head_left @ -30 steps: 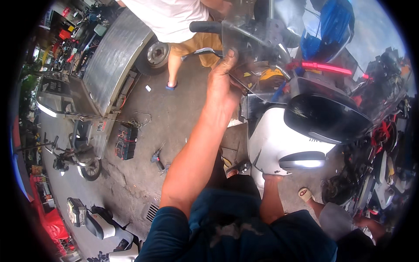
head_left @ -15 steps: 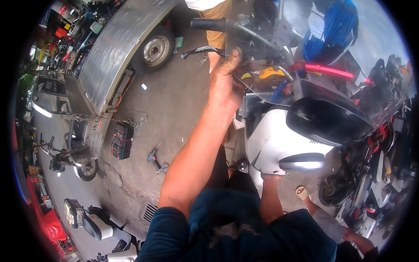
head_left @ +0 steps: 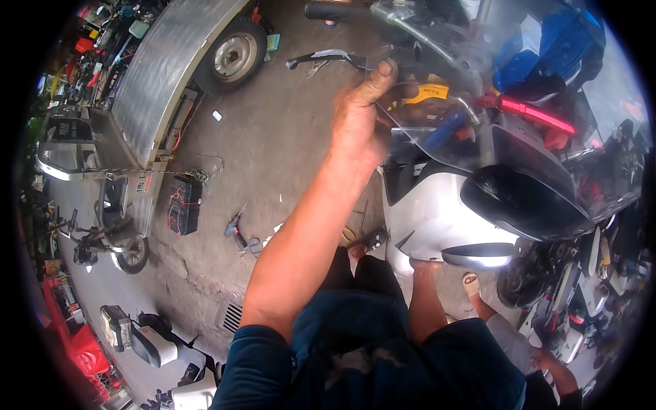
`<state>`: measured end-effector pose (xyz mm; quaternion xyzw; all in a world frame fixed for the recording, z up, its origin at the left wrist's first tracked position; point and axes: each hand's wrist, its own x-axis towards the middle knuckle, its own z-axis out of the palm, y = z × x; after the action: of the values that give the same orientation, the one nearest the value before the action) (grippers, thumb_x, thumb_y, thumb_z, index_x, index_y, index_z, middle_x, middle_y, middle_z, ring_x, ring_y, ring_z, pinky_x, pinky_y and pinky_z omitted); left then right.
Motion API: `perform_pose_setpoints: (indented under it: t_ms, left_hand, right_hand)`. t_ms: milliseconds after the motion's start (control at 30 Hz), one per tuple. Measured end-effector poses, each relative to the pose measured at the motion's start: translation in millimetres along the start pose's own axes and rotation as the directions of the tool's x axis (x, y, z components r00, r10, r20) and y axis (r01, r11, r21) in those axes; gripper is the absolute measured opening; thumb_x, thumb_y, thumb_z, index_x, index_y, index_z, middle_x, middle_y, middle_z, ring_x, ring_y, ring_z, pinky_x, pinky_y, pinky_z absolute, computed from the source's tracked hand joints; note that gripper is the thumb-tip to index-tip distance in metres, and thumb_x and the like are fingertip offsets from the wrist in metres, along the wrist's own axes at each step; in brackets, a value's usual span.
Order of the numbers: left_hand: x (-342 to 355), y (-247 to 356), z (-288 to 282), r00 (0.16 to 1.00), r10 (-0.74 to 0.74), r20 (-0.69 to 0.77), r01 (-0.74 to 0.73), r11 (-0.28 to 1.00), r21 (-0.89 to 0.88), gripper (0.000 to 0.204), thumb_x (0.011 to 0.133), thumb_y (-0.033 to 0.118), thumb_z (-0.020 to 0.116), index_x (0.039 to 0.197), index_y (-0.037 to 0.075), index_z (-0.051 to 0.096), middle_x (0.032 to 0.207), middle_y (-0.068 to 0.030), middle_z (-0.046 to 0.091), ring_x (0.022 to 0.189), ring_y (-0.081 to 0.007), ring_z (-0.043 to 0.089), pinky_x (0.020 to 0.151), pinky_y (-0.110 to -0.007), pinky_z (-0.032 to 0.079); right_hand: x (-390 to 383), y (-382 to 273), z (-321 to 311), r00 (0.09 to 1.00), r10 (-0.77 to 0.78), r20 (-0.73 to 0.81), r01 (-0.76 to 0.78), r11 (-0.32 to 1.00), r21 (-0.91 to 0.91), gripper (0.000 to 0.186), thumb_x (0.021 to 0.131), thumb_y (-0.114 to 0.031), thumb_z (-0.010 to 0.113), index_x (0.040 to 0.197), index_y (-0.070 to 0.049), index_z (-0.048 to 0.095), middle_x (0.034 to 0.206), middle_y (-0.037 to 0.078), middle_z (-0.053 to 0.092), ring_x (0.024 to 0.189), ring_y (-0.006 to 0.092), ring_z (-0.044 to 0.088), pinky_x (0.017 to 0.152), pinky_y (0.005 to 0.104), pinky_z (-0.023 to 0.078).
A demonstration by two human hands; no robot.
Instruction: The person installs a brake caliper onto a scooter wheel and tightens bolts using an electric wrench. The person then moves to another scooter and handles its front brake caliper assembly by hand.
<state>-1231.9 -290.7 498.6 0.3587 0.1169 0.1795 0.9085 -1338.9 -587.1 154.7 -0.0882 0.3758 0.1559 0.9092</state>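
Note:
My left hand (head_left: 359, 123) is closed on the edge of a clear windshield (head_left: 406, 126), its thumb lying along the near side. Through the sheet show a scooter's handlebar (head_left: 437, 41) and a yellow part (head_left: 427, 93). A brake lever (head_left: 328, 56) reaches out just beyond my thumb. Below the windshield stands the scooter's white front panel (head_left: 434, 205), with a glossy black part (head_left: 523, 195) at its upper right. My right forearm (head_left: 427, 301) runs up to the panel's lower edge, beside a silver-edged black oval part (head_left: 478, 255). The panel hides the fingers of my right hand.
On the floor at left lie a cordless drill (head_left: 235, 231), scissors (head_left: 253, 246) and a wired black battery pack (head_left: 184, 205). A metal-bodied cart (head_left: 171, 75) stands far left. Scooter parts (head_left: 588, 280) crowd the right, near another person's sandalled foot (head_left: 471, 283).
The view has shifted slightly. My left hand stays on the windshield edge, a little farther right and lower in view. The person in tan trousers beyond the handlebar no longer shows.

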Motion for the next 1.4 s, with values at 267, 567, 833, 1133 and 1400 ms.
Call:
perform_pose_setpoints:
  t_ms: [267,567,833,1133,1400]
  left_hand:
    - [-16.7,-3.8,2.0,0.999,0.040,0.035,-0.039,0.999,-0.020,0.032,0.082,0.032,0.067,0.101,0.006,0.061,0.096,-0.0077,0.063,0.089,-0.0252,0.060,0.074,-0.042,0.049]
    - [-136.6,-45.8,-129.5,0.947,0.024,-0.320,0.100,0.926,0.365,0.032,0.084,0.021,0.063,0.105,-0.003,0.057,0.093,-0.0131,0.062,0.079,-0.0230,0.061,0.067,-0.036,0.050]
    - [-375.2,-209.6,-287.6,0.587,-0.281,-0.759,0.696,0.654,0.296,0.033,0.080,0.015,0.066,0.105,-0.005,0.059,0.091,-0.0129,0.065,0.079,-0.0234,0.063,0.068,-0.033,0.050]
    - [-464.0,-379.3,-287.9,0.588,-0.274,-0.761,0.799,0.341,0.495,0.039,0.078,0.027,0.067,0.105,0.000,0.061,0.093,-0.0188,0.066,0.090,-0.0296,0.063,0.081,-0.035,0.048]
    - [-470.3,-454.0,-320.7,0.799,-0.236,-0.552,0.600,0.351,0.719,0.029,0.079,0.020,0.066,0.103,0.004,0.059,0.095,-0.0156,0.062,0.084,-0.0335,0.063,0.071,-0.041,0.050]
  right_hand:
    - [24.7,-10.0,-44.7,0.993,0.077,0.089,-0.079,0.997,0.023,0.056,0.086,-0.050,0.042,0.130,-0.016,0.046,0.130,0.006,0.051,0.120,0.0269,0.047,0.100,0.0453,0.038]
    - [14.5,-18.5,-5.5,0.995,-0.002,-0.101,-0.015,0.985,-0.173,0.059,0.091,-0.052,0.028,0.131,-0.013,0.046,0.135,0.008,0.047,0.126,0.0294,0.042,0.105,0.0503,0.032]
    - [3.7,-23.2,-26.6,0.999,0.052,0.016,-0.034,0.818,-0.574,0.053,0.092,-0.046,0.035,0.127,-0.008,0.048,0.122,0.011,0.054,0.112,0.0297,0.051,0.094,0.0456,0.041]
    - [6.7,-102.7,-242.3,0.831,-0.116,-0.544,-0.496,0.288,-0.819,0.064,0.093,-0.047,0.042,0.135,0.000,0.032,0.123,0.017,0.048,0.102,0.0323,0.051,0.089,0.0469,0.041]
    - [134.1,-61.8,-352.1,0.848,0.468,-0.250,-0.522,0.648,-0.555,0.065,0.083,-0.045,0.056,0.131,-0.004,0.043,0.136,0.019,0.041,0.123,0.0429,0.040,0.102,0.0530,0.036]
